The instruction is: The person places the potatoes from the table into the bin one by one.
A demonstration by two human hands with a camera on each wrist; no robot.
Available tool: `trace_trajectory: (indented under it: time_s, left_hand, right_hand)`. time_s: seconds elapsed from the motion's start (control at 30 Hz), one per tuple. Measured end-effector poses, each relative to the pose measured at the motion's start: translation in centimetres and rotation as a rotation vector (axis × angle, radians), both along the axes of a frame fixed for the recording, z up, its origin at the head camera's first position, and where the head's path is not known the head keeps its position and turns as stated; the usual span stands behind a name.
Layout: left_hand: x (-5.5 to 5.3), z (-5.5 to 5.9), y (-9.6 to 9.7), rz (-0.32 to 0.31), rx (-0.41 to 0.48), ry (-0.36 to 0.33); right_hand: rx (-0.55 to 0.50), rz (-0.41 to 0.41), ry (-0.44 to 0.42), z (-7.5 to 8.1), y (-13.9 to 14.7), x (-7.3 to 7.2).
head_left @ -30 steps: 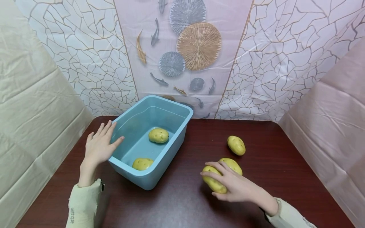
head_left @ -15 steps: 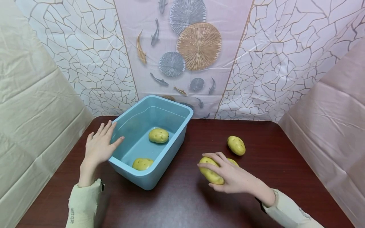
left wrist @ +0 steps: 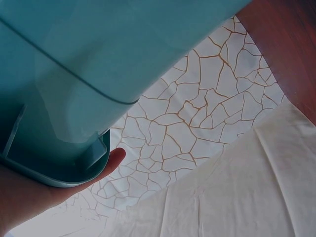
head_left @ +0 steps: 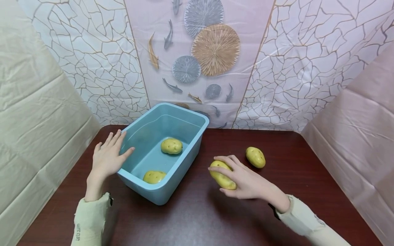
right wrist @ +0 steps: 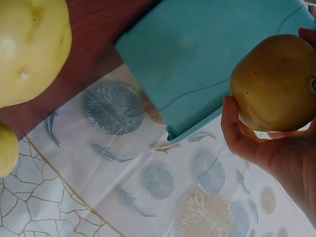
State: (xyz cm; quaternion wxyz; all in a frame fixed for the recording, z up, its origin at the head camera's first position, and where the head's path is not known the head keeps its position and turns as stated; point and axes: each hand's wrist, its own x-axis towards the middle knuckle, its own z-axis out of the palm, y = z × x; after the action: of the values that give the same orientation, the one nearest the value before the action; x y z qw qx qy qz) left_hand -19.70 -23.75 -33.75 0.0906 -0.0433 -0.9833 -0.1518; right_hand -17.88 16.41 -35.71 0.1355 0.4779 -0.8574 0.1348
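Note:
My right hand grips a yellow potato above the table, fingers and thumb curled round it; the right wrist view shows this held potato with the bin's side behind it. Spread and fairly straight, the fingers of my left hand rest at the left rim of a blue plastic bin. Inside the bin lie two potatoes, one potato in the middle and another potato at the near end. A large potato under my right wrist is hidden by the hand in the head view.
Farther back on the dark red-brown table lies another potato, to the right of the bin. A patterned cloth hangs behind the table's back edge, and plain pale cloths close off both sides.
My right hand has lifted the potato up and to the left, closer to the bin. The potato beside it is now covered by the hand. My left hand stays in place.

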Motion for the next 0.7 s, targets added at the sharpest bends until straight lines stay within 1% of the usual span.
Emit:
trace_trajectory:
  time_s: [0.1,0.33,0.7]
  left_hand:
    - [0.0,0.0,0.0,0.003,0.001,-0.001]
    - [0.0,0.0,0.0,0.002,0.004,-0.005]
    - [0.0,0.1,0.1,0.003,0.006,-0.007]
  right_hand:
    - [-0.012,-0.005,0.013,0.2,-0.2,-0.1]
    - [-0.044,0.014,0.003,0.6,-0.8,-0.7]
    - [-0.046,0.042,-0.008,1.4,-1.7,-1.6]
